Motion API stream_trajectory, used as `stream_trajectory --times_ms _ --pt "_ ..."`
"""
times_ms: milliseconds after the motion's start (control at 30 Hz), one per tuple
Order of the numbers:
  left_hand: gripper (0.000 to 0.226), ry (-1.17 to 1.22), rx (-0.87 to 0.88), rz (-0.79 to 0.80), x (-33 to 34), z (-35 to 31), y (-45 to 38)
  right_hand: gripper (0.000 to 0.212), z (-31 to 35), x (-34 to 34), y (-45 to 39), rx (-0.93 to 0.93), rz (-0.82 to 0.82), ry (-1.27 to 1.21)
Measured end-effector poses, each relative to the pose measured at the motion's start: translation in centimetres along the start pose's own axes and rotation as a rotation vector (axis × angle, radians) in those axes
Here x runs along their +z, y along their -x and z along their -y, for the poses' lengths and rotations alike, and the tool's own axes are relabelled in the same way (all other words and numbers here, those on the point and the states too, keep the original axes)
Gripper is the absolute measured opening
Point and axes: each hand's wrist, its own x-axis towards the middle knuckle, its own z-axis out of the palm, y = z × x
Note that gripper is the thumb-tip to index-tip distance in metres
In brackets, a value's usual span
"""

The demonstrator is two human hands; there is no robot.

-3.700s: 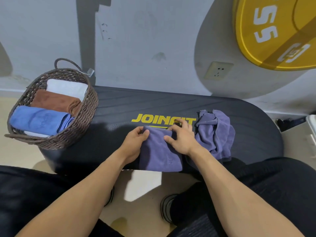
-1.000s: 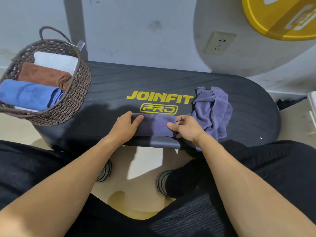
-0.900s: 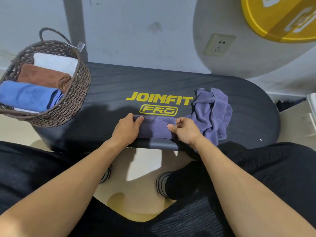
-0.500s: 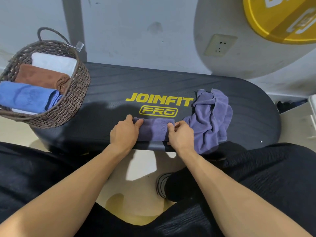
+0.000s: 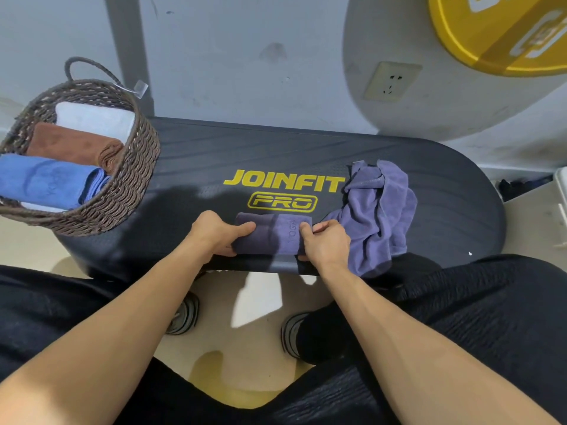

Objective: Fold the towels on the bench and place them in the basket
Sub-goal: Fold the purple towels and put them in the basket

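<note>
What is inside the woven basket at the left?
The basket holds three rolled towels: white, brown, blue. Something white peeks out beneath; the bottom is covered.

A gym or fitness room is shown. A black padded bench (image 5: 214, 154) marked "JOINFIT PRO" is set against a scuffed grey wall (image 5: 245, 41), and a large yellow weight plate (image 5: 506, 32) with white lettering is seen at the upper right. A wall socket (image 5: 391, 81) is fitted beside it, and rolled towels are kept in a wicker basket (image 5: 129, 179) on the bench.
</note>
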Motion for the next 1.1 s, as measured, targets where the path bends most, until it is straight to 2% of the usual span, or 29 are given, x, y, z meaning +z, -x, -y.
stream_trajectory --times_ms 100,200,267,367,400,467,533,600,667,700,767,867,1000,1033,1100 --pt "0.059 0.197 -0.055 0.064 0.1 0.3 0.1 0.031 -0.1 -0.1 -0.1 0.006 0.018 -0.004" --pt "0.052 0.295 -0.095 0.094 0.9 0.2 0.6 0.030 -0.3 -0.3 -0.2 0.011 0.023 -0.047" --pt "0.042 0.387 -0.061 0.153 1.3 -0.5 0.8 0.028 -0.3 -0.4 -0.1 0.012 0.034 -0.030" --pt "0.030 0.527 0.073 0.281 1.6 -2.3 1.6 0.028 0.8 -1.0 -0.3 0.060 0.146 -0.007" --pt "0.029 0.511 0.132 0.299 1.7 -3.0 2.0 0.029 1.3 -1.4 -0.6 0.071 0.199 0.021" --pt "0.029 0.345 0.264 0.251 1.5 -4.5 2.7 0.034 2.2 -2.5 -1.4 0.032 0.285 0.240" --pt "0.030 0.207 0.378 0.167 0.8 -6.0 3.6 0.046 3.7 -3.9 -1.7 -0.132 0.229 0.410" --pt "0.038 0.122 0.522 0.184 -0.6 -7.6 4.9 0.058 5.3 -5.0 -1.3 -0.335 0.254 0.227" --pt "0.038 -0.065 0.709 0.308 -2.5 -9.5 6.6 0.074 7.1 -5.9 -0.5 -0.454 0.458 0.023" --pt "0.036 -0.168 0.766 0.369 -3.5 -10.5 7.6 0.079 7.7 -6.2 -0.1 -0.515 0.544 0.016" --pt "0.032 -0.332 0.812 0.434 -5.4 -12.0 9.3 0.077 8.4 -6.4 0.8 -0.636 0.579 0.028" --pt "0.029 -0.421 0.822 0.439 -7.8 -13.1 10.9 0.066 9.0 -5.8 2.3 -0.727 0.550 -0.030" --pt "0.020 -0.466 0.867 0.424 -11.0 -12.6 11.1 0.026 9.3 -3.9 4.2 -0.823 0.642 -0.096" --pt "0.017 -0.490 0.872 0.435 -12.0 -12.2 10.8 0.025 9.5 -3.6 4.5 -0.825 0.632 -0.074" --pt "0.018 -0.513 0.877 0.437 -14.3 -11.5 9.9 0.040 10.3 -2.7 5.1 -0.844 0.546 0.094"
